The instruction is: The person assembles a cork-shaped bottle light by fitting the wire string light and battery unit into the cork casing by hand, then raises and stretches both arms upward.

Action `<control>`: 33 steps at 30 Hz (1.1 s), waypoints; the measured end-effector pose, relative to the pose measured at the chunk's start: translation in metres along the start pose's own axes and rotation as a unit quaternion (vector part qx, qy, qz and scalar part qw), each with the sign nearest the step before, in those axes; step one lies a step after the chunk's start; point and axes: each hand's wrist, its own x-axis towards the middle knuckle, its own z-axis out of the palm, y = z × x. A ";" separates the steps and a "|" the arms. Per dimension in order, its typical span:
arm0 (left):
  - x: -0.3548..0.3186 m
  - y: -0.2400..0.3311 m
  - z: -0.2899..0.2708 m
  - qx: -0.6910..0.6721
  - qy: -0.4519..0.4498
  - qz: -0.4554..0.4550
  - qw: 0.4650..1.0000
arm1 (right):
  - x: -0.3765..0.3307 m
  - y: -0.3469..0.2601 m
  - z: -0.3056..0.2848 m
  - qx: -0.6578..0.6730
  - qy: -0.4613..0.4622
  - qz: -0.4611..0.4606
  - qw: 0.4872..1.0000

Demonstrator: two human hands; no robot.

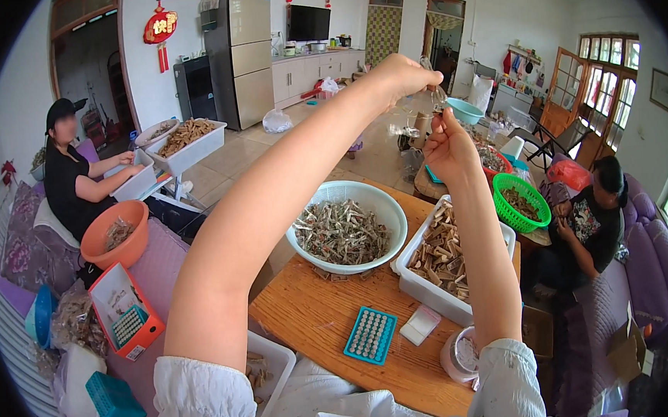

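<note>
Up and away from my body, both arms are stretched toward the far side of the table. My left hand [406, 77] and my right hand [451, 144] pinch a small, clear, crinkled plastic piece [437, 99] between them, left fingers above and right fingers below. Its exact kind is too small to tell. Below them on the wooden table [294, 300] stand a pale blue basin [397, 221] heaped with small clear-wrapped pieces and a white tray [425, 292] of brown wood-like pieces. Nearer me lies a teal tray [391, 328] holding rows of small round pieces.
A white pad [420, 325] and a pinkish tub [449, 359] sit at the table's near right. A green basket [509, 213] is beyond. One person [76, 172] sits left, another [590, 221] right. An orange basin [116, 251] and orange box [144, 322] are at left.
</note>
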 end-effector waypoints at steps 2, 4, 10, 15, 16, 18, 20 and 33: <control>0.006 0.004 -0.008 0.055 -0.011 0.006 0.998 | 0.006 -0.001 0.006 -0.003 0.000 -0.001 1.000; 0.012 0.007 -0.016 0.056 -0.010 0.016 0.998 | 0.018 -0.004 0.009 0.010 -0.020 0.002 1.000; 0.028 0.010 -0.031 0.074 0.069 0.017 0.995 | 0.036 -0.007 0.037 0.002 -0.001 0.011 1.000; 0.030 0.009 -0.042 0.075 0.100 0.007 0.992 | 0.043 -0.001 0.050 -0.033 0.013 -0.004 0.999; 0.030 0.007 -0.043 0.080 0.105 0.008 0.991 | 0.044 0.002 0.051 -0.028 0.015 -0.001 0.999; 0.030 0.005 -0.046 0.066 0.108 0.009 0.992 | 0.043 0.009 0.051 -0.035 0.016 0.004 0.999; 0.028 0.003 -0.047 0.075 0.113 -0.001 0.991 | 0.043 0.014 0.049 -0.046 0.014 0.005 0.999; 0.023 -0.024 -0.041 0.080 0.081 -0.052 0.992 | 0.048 0.039 0.033 -0.006 0.034 0.014 0.999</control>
